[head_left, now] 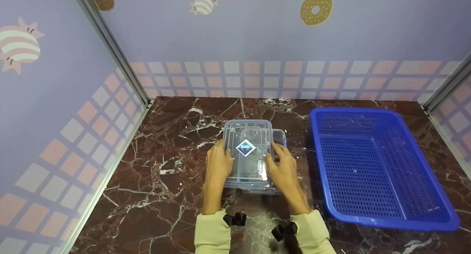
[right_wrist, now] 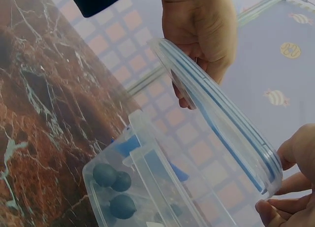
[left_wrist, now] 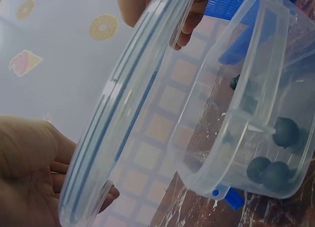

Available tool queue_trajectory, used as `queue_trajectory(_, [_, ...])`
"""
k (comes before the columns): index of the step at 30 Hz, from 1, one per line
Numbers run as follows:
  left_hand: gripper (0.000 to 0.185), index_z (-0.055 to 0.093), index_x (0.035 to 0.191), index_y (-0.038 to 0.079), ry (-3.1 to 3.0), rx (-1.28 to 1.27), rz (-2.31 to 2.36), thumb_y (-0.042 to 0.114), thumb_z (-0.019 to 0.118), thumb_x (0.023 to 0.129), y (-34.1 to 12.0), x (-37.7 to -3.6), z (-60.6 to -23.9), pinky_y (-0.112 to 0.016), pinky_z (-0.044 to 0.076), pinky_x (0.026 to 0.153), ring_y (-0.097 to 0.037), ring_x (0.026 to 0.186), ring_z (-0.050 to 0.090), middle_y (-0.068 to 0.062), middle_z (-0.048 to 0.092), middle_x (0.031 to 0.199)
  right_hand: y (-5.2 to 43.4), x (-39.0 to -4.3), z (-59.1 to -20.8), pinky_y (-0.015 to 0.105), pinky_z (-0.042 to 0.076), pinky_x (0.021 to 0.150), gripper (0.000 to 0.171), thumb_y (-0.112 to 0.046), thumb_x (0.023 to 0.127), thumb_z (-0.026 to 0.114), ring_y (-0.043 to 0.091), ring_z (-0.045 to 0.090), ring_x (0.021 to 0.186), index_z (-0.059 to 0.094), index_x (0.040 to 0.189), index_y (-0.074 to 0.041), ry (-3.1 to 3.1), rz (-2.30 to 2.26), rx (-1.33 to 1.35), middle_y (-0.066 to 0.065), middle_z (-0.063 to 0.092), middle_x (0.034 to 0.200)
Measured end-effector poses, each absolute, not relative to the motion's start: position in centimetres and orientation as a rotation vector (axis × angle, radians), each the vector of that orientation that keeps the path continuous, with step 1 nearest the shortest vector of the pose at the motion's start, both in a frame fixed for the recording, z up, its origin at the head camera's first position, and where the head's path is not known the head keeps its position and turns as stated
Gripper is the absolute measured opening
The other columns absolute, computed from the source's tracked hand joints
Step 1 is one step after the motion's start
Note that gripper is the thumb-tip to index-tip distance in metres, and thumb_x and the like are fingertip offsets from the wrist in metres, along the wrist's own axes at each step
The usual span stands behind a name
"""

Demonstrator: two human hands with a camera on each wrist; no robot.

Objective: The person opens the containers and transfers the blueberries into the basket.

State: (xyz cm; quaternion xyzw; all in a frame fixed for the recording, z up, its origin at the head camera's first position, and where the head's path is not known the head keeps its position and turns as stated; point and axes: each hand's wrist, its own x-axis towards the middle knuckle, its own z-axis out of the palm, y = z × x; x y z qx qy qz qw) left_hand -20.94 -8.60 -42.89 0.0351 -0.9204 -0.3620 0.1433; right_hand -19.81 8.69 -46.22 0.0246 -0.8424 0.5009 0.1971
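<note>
A clear plastic lid [head_left: 246,151] with a blue diamond sticker is held level just above a clear plastic container [head_left: 280,136] on the marble table [head_left: 165,136]. My left hand [head_left: 218,164] grips the lid's left edge and my right hand [head_left: 283,165] grips its right edge. In the left wrist view the lid [left_wrist: 133,104] spans from my left hand [left_wrist: 24,178] to my right hand [left_wrist: 189,25], apart from the container [left_wrist: 246,113]. Several dark balls [left_wrist: 268,170] lie in the container. The right wrist view shows the lid [right_wrist: 216,113], container [right_wrist: 147,187] and balls [right_wrist: 113,180].
A blue perforated basket [head_left: 368,165] stands on the right of the table, close to the container. Patterned walls close in the table on the left, back and right. Bare marble lies left of the container and in front of it.
</note>
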Motion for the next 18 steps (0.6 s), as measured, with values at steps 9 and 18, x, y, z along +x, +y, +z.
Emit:
queue_trajectory(9, [0.039, 0.055, 0.128, -0.007, -2.698, 0.157, -1.035, 0.009, 0.055, 0.092, -9.6, -20.9, -42.8, -0.047, 0.04, 0.105, -0.04, 0.123, 0.052, -0.022, 0.055, 0.133, 7.7, -19.6, -46.4, 0.04, 0.054, 0.088, 0.044, -0.006, 0.085, 0.063, 0.034, 0.062, 0.108, 0.056, 0.127, 0.009, -2.385, 1.452, 0.149, 0.024, 0.056, 0.13])
queue_trajectory(18, [0.037, 0.056, 0.126, -0.007, -2.693, 0.199, -1.021, 0.01, 0.056, 0.092, -10.8, -20.9, -42.8, -0.05, 0.043, 0.101, -0.041, 0.118, 0.055, -0.021, 0.059, 0.128, 6.5, -19.4, -46.5, 0.047, 0.038, 0.107, 0.047, -0.009, 0.084, 0.064, 0.039, 0.052, 0.123, 0.056, 0.127, 0.008, -2.463, 1.382, 0.192, 0.023, 0.056, 0.132])
